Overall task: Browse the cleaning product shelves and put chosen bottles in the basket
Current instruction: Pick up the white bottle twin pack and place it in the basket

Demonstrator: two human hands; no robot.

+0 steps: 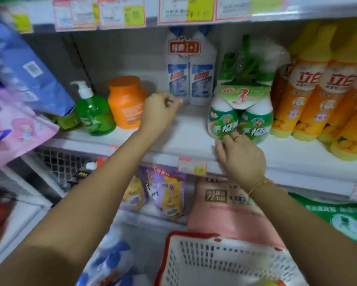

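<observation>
**Left hand** [161, 112]: clenched, nothing seen inside. It is held at the base of the white twin pack [192, 79] of 2 bottles. Just left of the fist are an orange jar [126, 102] and a green pump bottle [94, 114].

**Right hand** [240, 159]: fingertips are laid against the base of the green spray-bottle pack [240, 112], marked 3. Whether it is grasped cannot be told. Yellow-orange bottles [309, 100] are crowded just right of that pack. A price tag [192, 166] is fixed left of the wrist.

**Basket** [214, 259]: white, red-rimmed, placed below the right forearm.
</observation>
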